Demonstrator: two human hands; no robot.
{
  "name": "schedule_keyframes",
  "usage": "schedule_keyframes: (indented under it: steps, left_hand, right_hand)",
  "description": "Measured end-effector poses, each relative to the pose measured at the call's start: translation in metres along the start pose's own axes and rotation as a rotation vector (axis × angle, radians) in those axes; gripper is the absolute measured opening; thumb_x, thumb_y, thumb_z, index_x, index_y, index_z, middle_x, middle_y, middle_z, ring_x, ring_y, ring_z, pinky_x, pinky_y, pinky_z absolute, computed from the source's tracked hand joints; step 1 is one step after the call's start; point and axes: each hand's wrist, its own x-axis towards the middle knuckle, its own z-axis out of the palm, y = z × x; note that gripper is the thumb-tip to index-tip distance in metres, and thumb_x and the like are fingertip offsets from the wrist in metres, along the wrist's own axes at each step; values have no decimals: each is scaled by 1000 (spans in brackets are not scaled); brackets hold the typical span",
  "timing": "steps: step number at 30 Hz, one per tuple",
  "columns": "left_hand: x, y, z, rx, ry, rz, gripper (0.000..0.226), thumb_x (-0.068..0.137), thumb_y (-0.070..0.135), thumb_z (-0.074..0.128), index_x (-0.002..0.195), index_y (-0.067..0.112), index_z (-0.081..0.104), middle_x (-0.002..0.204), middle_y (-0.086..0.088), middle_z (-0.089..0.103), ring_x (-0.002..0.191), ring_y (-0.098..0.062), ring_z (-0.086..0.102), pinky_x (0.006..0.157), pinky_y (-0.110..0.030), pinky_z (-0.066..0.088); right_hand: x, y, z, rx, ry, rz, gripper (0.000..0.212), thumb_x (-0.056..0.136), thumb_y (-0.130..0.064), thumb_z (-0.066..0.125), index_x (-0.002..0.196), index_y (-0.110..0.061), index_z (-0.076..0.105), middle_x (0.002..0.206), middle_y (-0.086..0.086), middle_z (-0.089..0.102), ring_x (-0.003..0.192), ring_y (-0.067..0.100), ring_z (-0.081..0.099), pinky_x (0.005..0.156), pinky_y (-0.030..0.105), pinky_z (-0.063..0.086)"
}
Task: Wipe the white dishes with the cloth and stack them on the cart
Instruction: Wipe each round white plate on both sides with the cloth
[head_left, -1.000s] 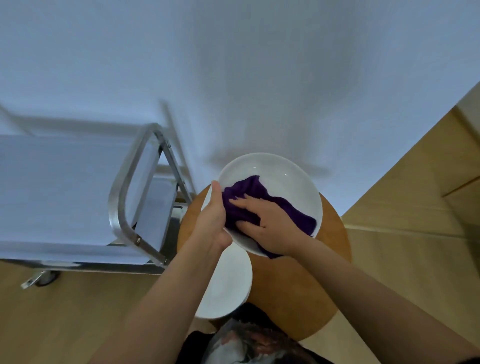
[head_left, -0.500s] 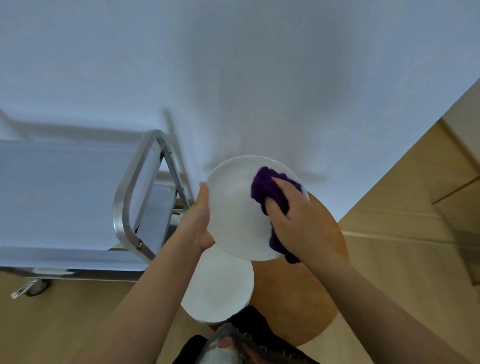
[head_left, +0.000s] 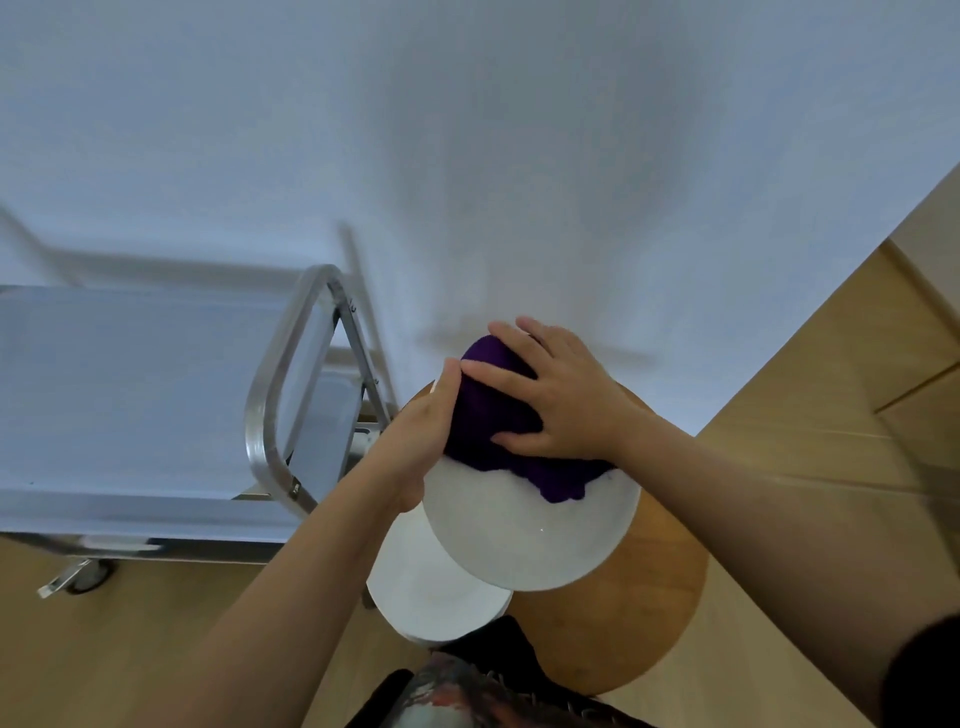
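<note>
A white plate (head_left: 524, 530) is held up over the round wooden table (head_left: 623, 618). My left hand (head_left: 423, 441) grips its left rim. A purple cloth (head_left: 493, 415) lies on the plate's far half, and my right hand (head_left: 561, 400) presses it flat with spread fingers. More white dishes (head_left: 431, 597) sit stacked on the table's left edge, partly under the held plate. The steel cart (head_left: 150, 395) stands to the left, its top shelf bare.
The cart's tubular handle (head_left: 280, 395) stands close to my left forearm. A caster (head_left: 83, 577) shows under the cart on the wooden floor. A pale wall fills the background.
The plate has tilted so its face turns toward me and has dropped lower. My right hand slid the cloth from the plate's right side up to its far edge.
</note>
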Motion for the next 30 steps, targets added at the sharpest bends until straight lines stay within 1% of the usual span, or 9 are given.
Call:
schedule_keyframes:
  steps: [3,5,8,11,15,17,20,24,30]
  left_hand:
    - [-3,5,-6,31,64,51,51,85,73,36,98,34,66,93,1,75,87,-18,72,69,-34,58]
    - [-3,7,-11,-12,144,83,49,84,72,39,90,32,66,80,4,75,74,-15,72,55,-28,55]
    - [0,7,-12,-68,230,106,49,80,75,40,85,33,63,80,2,74,73,-18,71,51,-30,54]
    - [1,9,-9,-211,261,61,57,78,76,43,102,28,63,95,-2,72,85,-25,69,64,-38,56]
    - [1,18,-9,-455,349,47,46,77,74,50,91,31,58,70,7,72,55,-16,70,43,-31,52]
    - [4,20,-1,-510,429,48,48,79,73,49,96,30,58,83,6,71,68,-17,71,51,-31,55]
    - [7,22,19,-599,520,113,68,82,73,43,130,26,51,126,0,58,113,-25,57,95,-49,49]
    - [4,22,29,-654,514,191,58,90,63,42,136,27,45,128,-3,58,112,-26,59,95,-48,50]
    - [0,35,-28,-591,57,162,31,98,33,45,105,17,71,91,-6,75,81,-24,72,61,-35,59]
  right_hand:
    - [2,9,-9,169,89,239,69,76,-45,63,139,-25,43,120,11,54,92,30,59,71,38,51]
    - [0,17,-11,368,114,487,71,78,-43,64,141,-36,31,121,2,52,97,23,57,76,32,48]
    - [-2,20,-13,555,207,681,70,78,-42,66,136,-45,26,127,-14,50,104,9,50,87,25,39]
    - [-5,15,-9,744,268,922,68,74,-41,71,131,-40,34,106,-32,48,92,0,49,80,21,39]
    - [-11,-2,6,1111,397,1280,53,72,-33,77,115,-28,46,95,-18,55,86,5,57,62,20,44]
    - [-5,-19,15,1283,534,1422,43,72,-26,79,104,-27,50,94,-8,60,87,14,61,60,23,47]
    - [11,-49,27,1441,696,1625,50,72,-22,79,114,-18,51,98,-1,62,81,14,61,54,23,46]
    - [22,-38,19,1345,607,1561,49,75,-17,77,114,-11,49,103,4,60,83,16,59,61,23,48]
    - [2,15,-28,1037,194,1173,47,69,-23,80,106,-23,51,95,-9,58,86,11,57,67,26,48]
